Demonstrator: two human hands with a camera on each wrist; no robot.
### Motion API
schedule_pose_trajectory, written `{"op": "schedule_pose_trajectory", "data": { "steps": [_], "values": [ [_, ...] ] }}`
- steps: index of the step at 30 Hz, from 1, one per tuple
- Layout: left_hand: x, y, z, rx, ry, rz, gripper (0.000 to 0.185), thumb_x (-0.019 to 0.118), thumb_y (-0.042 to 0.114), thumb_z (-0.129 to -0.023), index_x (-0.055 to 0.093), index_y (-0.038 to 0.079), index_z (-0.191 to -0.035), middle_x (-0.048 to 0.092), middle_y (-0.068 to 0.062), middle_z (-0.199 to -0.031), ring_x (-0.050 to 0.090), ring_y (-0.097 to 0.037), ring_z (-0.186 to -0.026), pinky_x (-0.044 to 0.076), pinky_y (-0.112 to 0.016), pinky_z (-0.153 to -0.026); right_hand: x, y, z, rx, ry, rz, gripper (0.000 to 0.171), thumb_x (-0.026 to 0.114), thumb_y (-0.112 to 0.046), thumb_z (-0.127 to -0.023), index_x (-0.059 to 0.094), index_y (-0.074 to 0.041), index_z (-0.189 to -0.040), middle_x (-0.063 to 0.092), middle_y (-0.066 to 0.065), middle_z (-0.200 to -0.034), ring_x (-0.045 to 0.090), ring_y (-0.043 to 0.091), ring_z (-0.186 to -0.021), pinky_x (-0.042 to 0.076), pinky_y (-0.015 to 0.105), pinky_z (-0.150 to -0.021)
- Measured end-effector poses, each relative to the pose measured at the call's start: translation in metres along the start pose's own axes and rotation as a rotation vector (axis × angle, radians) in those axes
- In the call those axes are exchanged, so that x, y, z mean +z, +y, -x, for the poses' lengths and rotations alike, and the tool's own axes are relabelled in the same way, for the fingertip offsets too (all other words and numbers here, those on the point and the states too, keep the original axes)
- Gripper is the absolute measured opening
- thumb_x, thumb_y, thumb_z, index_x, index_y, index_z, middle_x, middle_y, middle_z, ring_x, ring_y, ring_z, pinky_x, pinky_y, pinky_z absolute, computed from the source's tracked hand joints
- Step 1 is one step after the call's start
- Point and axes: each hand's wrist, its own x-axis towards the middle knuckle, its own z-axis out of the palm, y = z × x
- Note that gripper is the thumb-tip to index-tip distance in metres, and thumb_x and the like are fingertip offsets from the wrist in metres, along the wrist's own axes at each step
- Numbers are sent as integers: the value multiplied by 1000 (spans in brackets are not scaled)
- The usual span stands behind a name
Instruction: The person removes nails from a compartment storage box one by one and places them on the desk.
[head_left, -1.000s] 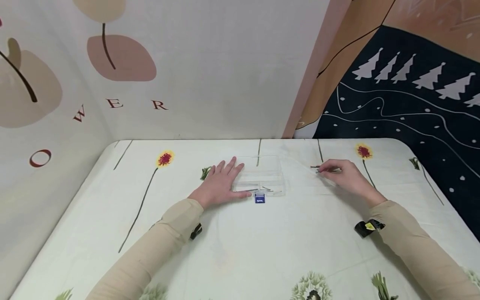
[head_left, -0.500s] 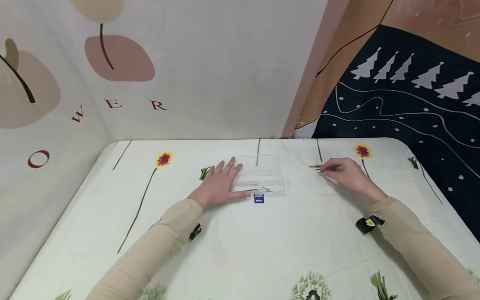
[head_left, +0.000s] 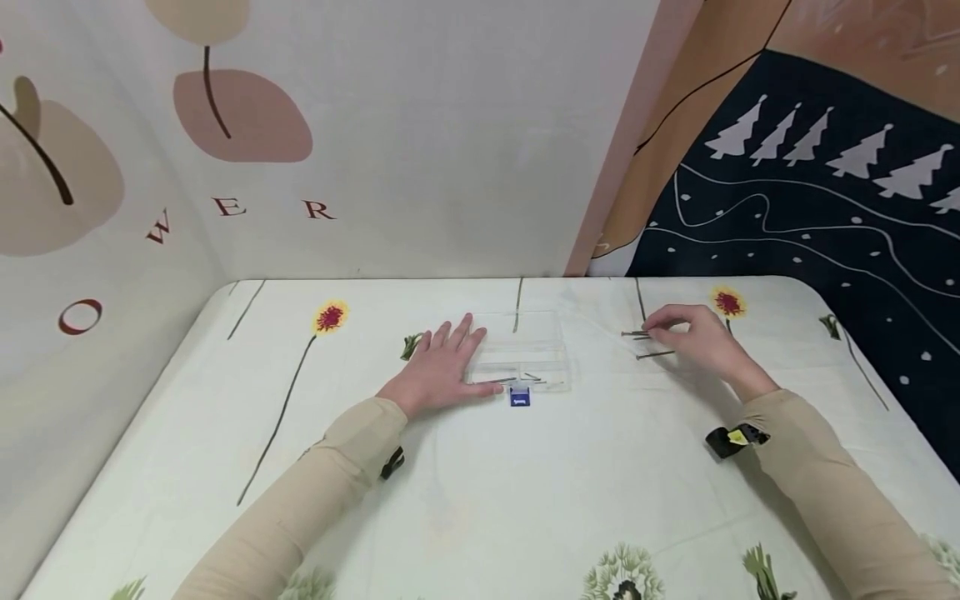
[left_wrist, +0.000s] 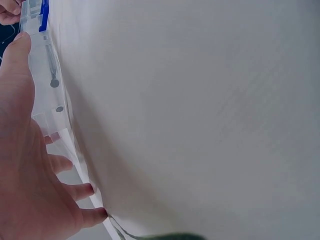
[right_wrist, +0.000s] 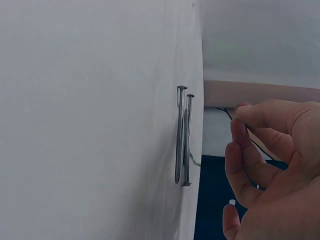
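A clear plastic box (head_left: 525, 343) with a blue clasp (head_left: 519, 398) sits mid-table and has a few nails (head_left: 525, 379) in its near compartment. My left hand (head_left: 442, 367) lies flat on the cloth, fingers straight against the box's left side (left_wrist: 47, 95). Further right, loose nails (head_left: 636, 334) lie on the cloth, with one more nail (head_left: 654, 355) just nearer me. My right hand (head_left: 663, 327) hovers over them with loosely curled fingers. In the right wrist view the nails (right_wrist: 182, 142) lie side by side, apart from my right hand (right_wrist: 237, 145), which holds nothing.
A flower-print tablecloth (head_left: 480, 500) covers the table. Fabric backdrops (head_left: 450, 125) stand close behind and at both sides. A dark cloth with white trees (head_left: 825, 208) hangs at the right. Bare cloth stretches between me and the box.
My right hand has lifted slightly off the loose nails and shifted right, uncovering one nail lying nearer me. The left hand and the box have not moved.
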Motion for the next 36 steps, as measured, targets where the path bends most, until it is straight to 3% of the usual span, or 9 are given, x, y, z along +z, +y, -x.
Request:
{"op": "schedule_pose_trajectory", "data": {
  "steps": [12, 23, 30, 36],
  "values": [
    [0, 0, 0, -2, 3, 3, 100, 44, 77, -84, 15, 13, -156, -1, -13, -160, 7, -43, -143, 9, -59, -111, 27, -22, -4, -85, -23, -54, 15, 62, -5, -93, 70, 1, -104, 66, 14, -103, 59, 26, -96, 46, 34, -81],
    [0, 1, -1, 3, 2, -1, 101, 46, 76, -84, 16, 13, -156, -1, -14, -160, 8, -44, -143, 10, -60, -111, 60, -47, -16, -189, -81, -107, 14, 63, -4, -91, 72, -4, -102, 67, 6, -96, 56, 23, -92, 36, 47, -96],
    [0, 0, -1, 4, 10, -3, 100, 47, 75, -84, 16, 12, -156, 0, -14, -160, 8, -44, -142, 10, -60, -111, 71, -63, -22, -266, -111, -150, 15, 64, -3, -90, 72, -3, -103, 68, 7, -97, 57, 22, -92, 38, 48, -95],
    [0, 1, -1, -4, 7, 1, 100, 47, 75, -84, 17, 12, -156, 0, -14, -160, 9, -44, -142, 10, -60, -111, 80, -76, -26, -267, -126, -168, 16, 64, -5, -90, 72, -4, -105, 68, 7, -102, 56, 24, -97, 36, 48, -97]
  ]
}}
